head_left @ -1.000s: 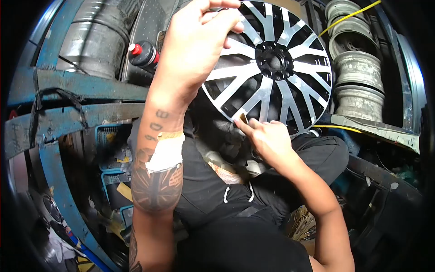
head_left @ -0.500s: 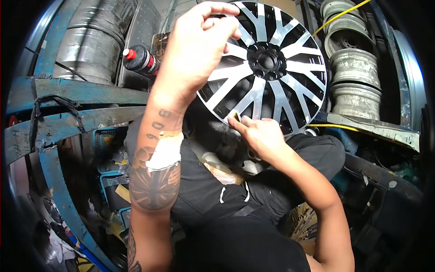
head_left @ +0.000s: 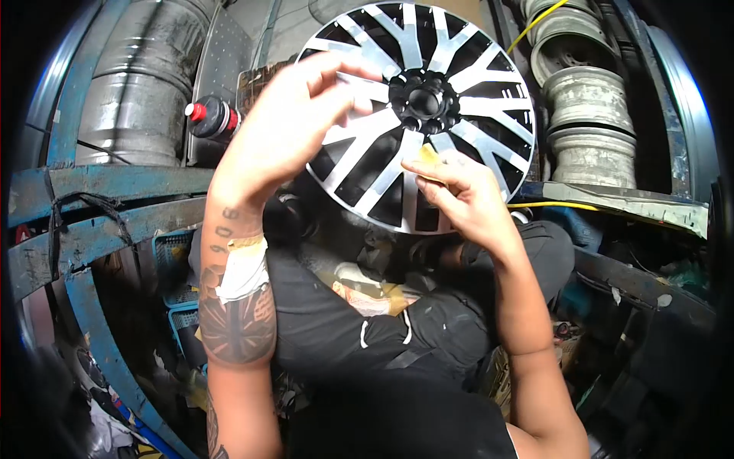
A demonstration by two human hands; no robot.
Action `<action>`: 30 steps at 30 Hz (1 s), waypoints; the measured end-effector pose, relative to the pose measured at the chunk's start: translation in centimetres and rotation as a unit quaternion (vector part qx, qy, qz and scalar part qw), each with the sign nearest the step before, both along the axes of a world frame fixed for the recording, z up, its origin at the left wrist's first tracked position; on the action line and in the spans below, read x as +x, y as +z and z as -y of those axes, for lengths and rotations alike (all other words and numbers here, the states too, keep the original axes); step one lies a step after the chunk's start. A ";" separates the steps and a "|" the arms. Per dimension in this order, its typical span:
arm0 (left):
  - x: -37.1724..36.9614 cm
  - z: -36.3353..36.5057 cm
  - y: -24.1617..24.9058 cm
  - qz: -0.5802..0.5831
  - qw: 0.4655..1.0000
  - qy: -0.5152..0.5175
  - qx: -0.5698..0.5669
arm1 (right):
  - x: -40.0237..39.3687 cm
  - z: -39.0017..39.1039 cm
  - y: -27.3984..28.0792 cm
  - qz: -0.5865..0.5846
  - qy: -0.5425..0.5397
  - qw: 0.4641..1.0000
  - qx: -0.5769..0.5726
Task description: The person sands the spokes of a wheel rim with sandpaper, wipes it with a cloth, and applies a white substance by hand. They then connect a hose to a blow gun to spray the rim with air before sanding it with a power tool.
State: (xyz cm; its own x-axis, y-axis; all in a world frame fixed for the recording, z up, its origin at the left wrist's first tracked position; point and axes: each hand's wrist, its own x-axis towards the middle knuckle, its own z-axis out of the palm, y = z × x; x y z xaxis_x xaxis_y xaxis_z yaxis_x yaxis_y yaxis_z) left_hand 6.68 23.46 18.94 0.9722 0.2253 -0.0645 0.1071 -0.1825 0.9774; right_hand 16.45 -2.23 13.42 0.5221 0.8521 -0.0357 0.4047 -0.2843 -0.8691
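A car wheel rim point(head_left: 410, 47) with silver Y-shaped spokes and a black hub stands tilted in front of my lap. My right hand point(head_left: 478, 195) pinches a small folded piece of yellow sandpaper point(head_left: 430, 154) over the lower spokes, just below the hub. Whether the paper presses on the metal is hard to see. Over the rim's left side is my left hand point(head_left: 283, 126), slightly blurred, its thumb and curved fingers apart with nothing between them. A strip of white and tan tape point(head_left: 245, 268) is stuck on my left forearm.
A dark bottle with a red cap point(head_left: 208, 118) lies left of my left hand. Worn wheel rims point(head_left: 589, 99) are stacked at right, behind a metal ledge with a yellow hose point(head_left: 554, 205). Metal drums point(head_left: 141, 99) and a blue steel frame point(head_left: 122, 168) flank the left.
My right hand has moved from the rim's lower edge up towards the hub with the sandpaper. My left hand has shifted down and left, its fingers opening out. The wheel appears lower and further left.
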 end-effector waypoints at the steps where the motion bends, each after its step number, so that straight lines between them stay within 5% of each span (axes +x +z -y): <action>1: -0.1 0.1 -0.4 -0.004 0.999 -0.029 0.026 | 0.7 -0.1 -1.6 -0.034 -0.007 0.998 0.059; 3: -0.1 0.4 -0.6 -0.061 0.992 -0.101 0.052 | 0.5 0.1 -3.1 -0.068 -0.068 0.989 0.113; 6: -0.5 1.7 -0.5 -0.081 0.987 -0.128 0.056 | 0.1 -0.2 -2.4 -0.277 -0.108 0.951 0.085; 11: 0.4 3.0 -0.9 -0.039 0.990 -0.134 0.011 | -1.8 -1.0 -1.9 -0.373 -0.168 0.900 0.148; 15: 0.7 3.1 -0.5 -0.047 0.990 -0.132 0.005 | -1.4 0.1 -1.4 -0.418 -0.046 0.897 0.134; 20: 0.5 3.2 0.3 -0.017 0.989 -0.144 0.021 | -2.4 -0.6 0.7 -0.558 0.006 0.808 0.191; 23: 0.5 2.6 -0.1 0.018 0.993 -0.116 -0.008 | -2.1 0.0 -0.3 -0.444 -0.032 0.889 0.107; 25: 0.7 1.7 -0.3 0.067 0.996 -0.055 0.021 | -3.1 -0.2 -0.7 -0.153 -0.046 0.986 0.055; 26: 0.5 1.2 -0.2 0.070 0.997 -0.016 -0.017 | -3.2 0.2 -2.0 0.050 -0.015 0.999 0.007; 30: 0.4 -1.1 0.0 0.187 0.971 0.110 -0.096 | -5.6 0.2 -3.5 0.266 0.080 0.959 -0.046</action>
